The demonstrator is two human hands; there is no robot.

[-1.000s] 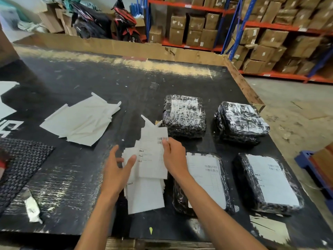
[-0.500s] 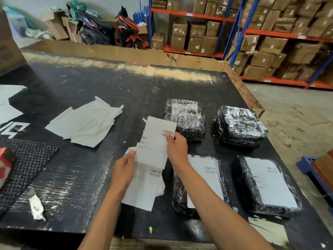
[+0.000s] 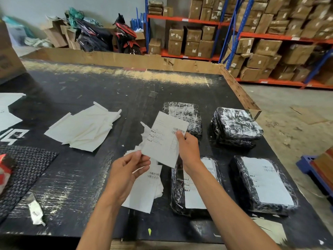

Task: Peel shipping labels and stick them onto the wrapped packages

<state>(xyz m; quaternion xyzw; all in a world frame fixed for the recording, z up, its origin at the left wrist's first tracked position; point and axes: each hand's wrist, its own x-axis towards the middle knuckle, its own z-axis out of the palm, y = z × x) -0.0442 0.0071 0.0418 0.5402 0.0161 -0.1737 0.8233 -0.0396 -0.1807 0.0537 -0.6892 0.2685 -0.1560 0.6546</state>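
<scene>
I hold one white shipping label (image 3: 164, 139) lifted above the black table. My right hand (image 3: 188, 150) pinches its right edge near the barcode, and my left hand (image 3: 127, 170) pinches its lower left corner. Under my hands a stack of labels (image 3: 146, 192) lies on the table. Several black wrapped packages lie to the right: the two near ones (image 3: 194, 195) (image 3: 261, 183) carry flat white labels, and the two far ones (image 3: 183, 114) (image 3: 236, 127) show white paper under shiny wrap.
A pile of peeled backing sheets (image 3: 84, 129) lies at the left centre. A dotted black mat (image 3: 23, 170) and a crumpled paper scrap (image 3: 36, 212) sit at the near left. The table's wooden rim (image 3: 241, 94) runs along the right; shelves of cardboard boxes stand behind.
The label has come up off the stack, lifted by my right hand. My left hand moved from the stack's side to the lifted label's lower corner.
</scene>
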